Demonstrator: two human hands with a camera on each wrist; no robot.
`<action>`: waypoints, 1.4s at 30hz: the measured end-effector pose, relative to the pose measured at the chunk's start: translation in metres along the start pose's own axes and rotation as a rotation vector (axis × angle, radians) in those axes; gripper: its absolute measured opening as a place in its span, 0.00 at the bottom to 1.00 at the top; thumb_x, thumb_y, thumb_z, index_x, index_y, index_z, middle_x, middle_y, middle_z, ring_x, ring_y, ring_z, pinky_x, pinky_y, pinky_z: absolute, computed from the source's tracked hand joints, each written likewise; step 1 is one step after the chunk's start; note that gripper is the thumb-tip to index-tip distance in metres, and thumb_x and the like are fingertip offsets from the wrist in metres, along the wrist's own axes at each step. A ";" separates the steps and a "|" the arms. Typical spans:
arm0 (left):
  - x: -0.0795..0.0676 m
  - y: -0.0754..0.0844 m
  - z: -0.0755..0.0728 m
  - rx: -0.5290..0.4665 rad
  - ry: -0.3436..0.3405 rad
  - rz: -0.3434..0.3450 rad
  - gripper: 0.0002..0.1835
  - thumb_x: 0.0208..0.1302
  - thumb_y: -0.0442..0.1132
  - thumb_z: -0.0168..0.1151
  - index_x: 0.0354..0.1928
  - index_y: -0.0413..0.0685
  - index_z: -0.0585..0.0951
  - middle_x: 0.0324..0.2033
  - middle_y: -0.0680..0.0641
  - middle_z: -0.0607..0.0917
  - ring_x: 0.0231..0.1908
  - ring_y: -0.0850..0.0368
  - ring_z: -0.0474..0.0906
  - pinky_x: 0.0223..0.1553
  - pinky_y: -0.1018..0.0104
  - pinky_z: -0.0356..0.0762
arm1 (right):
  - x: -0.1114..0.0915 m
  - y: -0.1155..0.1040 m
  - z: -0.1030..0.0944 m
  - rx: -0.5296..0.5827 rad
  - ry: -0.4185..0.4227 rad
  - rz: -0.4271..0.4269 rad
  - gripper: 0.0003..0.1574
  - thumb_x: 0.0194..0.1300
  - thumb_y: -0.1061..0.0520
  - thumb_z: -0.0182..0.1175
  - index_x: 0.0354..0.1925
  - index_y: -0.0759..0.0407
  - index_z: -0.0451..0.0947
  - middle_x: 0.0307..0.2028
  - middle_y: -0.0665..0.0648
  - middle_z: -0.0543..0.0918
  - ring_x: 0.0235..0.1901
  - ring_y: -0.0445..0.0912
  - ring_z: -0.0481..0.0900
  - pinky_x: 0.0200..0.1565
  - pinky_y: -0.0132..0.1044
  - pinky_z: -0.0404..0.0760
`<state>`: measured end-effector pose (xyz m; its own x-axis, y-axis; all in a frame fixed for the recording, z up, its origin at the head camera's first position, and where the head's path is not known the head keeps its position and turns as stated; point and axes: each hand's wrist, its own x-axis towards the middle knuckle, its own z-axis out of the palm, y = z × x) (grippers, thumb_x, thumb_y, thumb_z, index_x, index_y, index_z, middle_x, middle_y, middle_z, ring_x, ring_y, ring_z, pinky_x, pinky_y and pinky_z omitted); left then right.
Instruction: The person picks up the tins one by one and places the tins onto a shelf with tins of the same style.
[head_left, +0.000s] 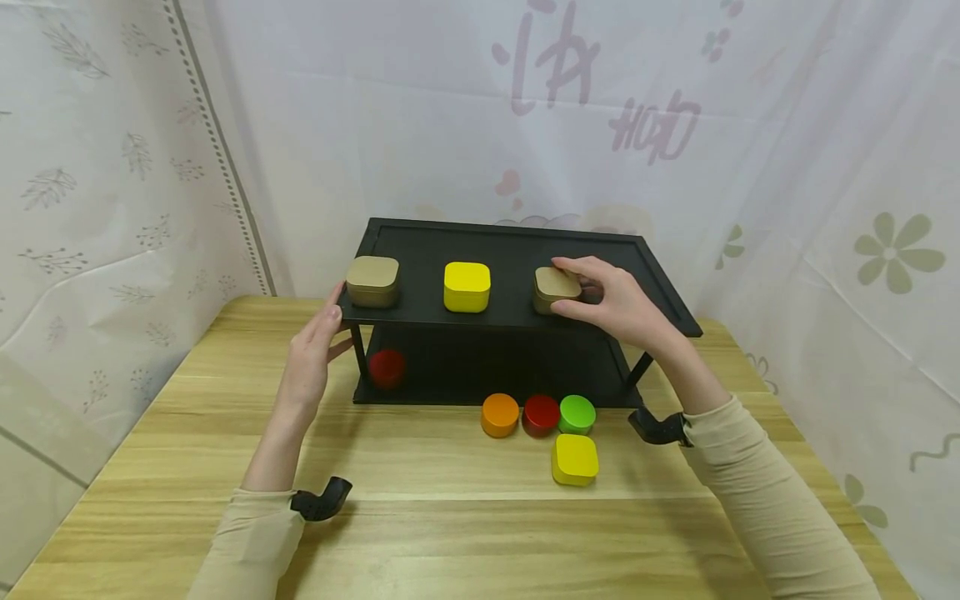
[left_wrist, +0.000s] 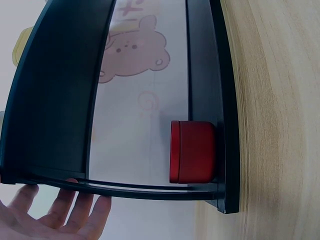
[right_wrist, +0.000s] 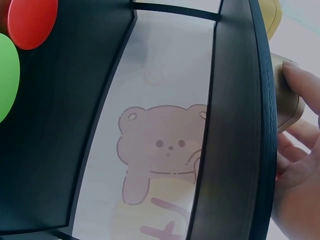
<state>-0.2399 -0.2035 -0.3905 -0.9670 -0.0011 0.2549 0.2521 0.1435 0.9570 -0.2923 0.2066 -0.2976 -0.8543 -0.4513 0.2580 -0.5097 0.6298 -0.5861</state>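
Observation:
My right hand [head_left: 618, 304] pinches a small gold square tin [head_left: 557, 285] between thumb and fingers, on the top tier of a black two-tier shelf [head_left: 510, 242]. In the right wrist view that gold tin [right_wrist: 286, 95] sits at the top board's edge. With thumb and fingers, my left hand [head_left: 311, 354] holds the shelf's left front corner; its fingertips touch the end bar in the left wrist view. Along the top tier stand another gold tin [head_left: 372, 282] at the left and a yellow square tin [head_left: 467, 287] in the middle.
A red round tin [head_left: 387, 369] stands on the lower tier's left end. Before the shelf, orange [head_left: 499, 415], red [head_left: 541, 416] and green [head_left: 577, 414] round tins sit close together, with a yellow square tin [head_left: 575, 460] nearer on the wooden table [head_left: 420, 533].

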 end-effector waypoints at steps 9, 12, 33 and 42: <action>0.000 -0.001 0.000 0.010 0.001 0.008 0.29 0.82 0.61 0.36 0.80 0.71 0.58 0.81 0.57 0.58 0.78 0.48 0.59 0.73 0.35 0.66 | -0.002 0.000 0.002 0.029 0.021 -0.001 0.44 0.66 0.54 0.72 0.75 0.56 0.67 0.70 0.60 0.75 0.65 0.55 0.78 0.69 0.52 0.77; 0.000 -0.001 0.000 0.006 -0.001 0.015 0.28 0.82 0.61 0.36 0.80 0.71 0.58 0.81 0.57 0.58 0.78 0.48 0.59 0.73 0.35 0.66 | -0.003 0.000 0.002 0.032 0.025 0.005 0.44 0.66 0.54 0.72 0.75 0.55 0.68 0.70 0.59 0.75 0.64 0.54 0.78 0.68 0.51 0.77; 0.001 0.000 0.000 -0.006 -0.007 0.015 0.28 0.82 0.62 0.37 0.79 0.71 0.59 0.81 0.59 0.58 0.79 0.51 0.57 0.73 0.34 0.64 | -0.008 0.001 0.006 0.093 0.037 0.043 0.50 0.65 0.53 0.72 0.79 0.42 0.60 0.74 0.57 0.71 0.68 0.55 0.76 0.71 0.54 0.74; 0.000 0.000 0.000 -0.007 -0.010 0.014 0.29 0.82 0.61 0.37 0.80 0.70 0.59 0.81 0.59 0.57 0.79 0.50 0.56 0.74 0.33 0.63 | -0.014 0.001 0.006 0.067 0.067 0.049 0.53 0.66 0.53 0.72 0.80 0.38 0.56 0.75 0.57 0.68 0.69 0.57 0.74 0.71 0.57 0.74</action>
<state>-0.2402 -0.2037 -0.3902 -0.9636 0.0104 0.2670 0.2658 0.1366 0.9543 -0.2800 0.2099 -0.3070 -0.8840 -0.3766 0.2771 -0.4612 0.6052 -0.6489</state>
